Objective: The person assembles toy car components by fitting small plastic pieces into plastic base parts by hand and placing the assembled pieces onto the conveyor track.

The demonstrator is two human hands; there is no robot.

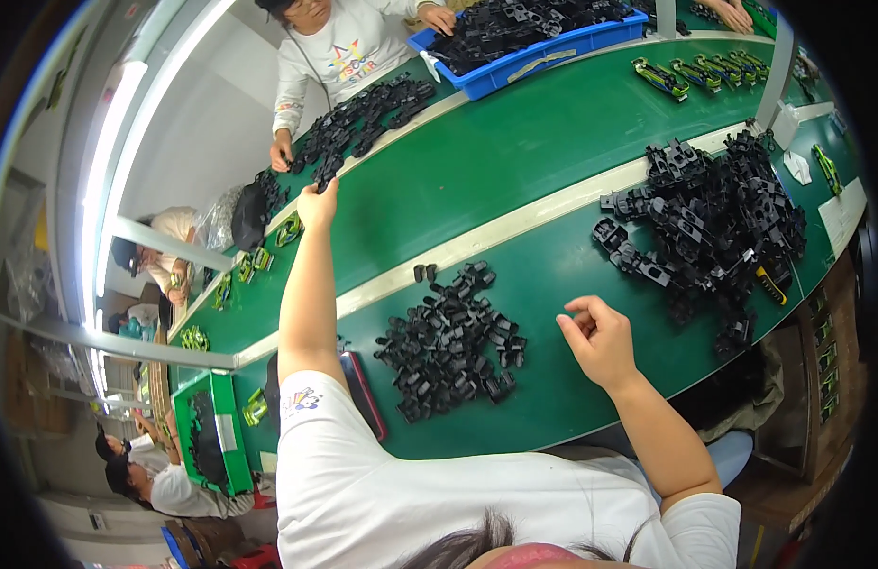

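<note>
My left hand [318,204] reaches far across the green belt, its fingers closed on a black plastic part [327,174] beside the co-worker's pile of black parts [363,119]. What the fingertips touch is partly hidden. My right hand [598,341] hovers over the near bench, fingers loosely curled and thumb apart, with nothing in it. Left of it lies a heap of small black plastic clips [448,351], with two loose pieces [425,273] above. To its right is a larger heap of black plastic frames [685,218].
A yellow-and-black cutter [771,286] lies against the large heap. A red-edged phone-like slab [363,394] is by my left sleeve. Green-and-black assemblies [700,74] sit on the belt [477,161]. Across stand a co-worker [339,57] and a blue bin [543,66]. A metal post [780,66] rises at right.
</note>
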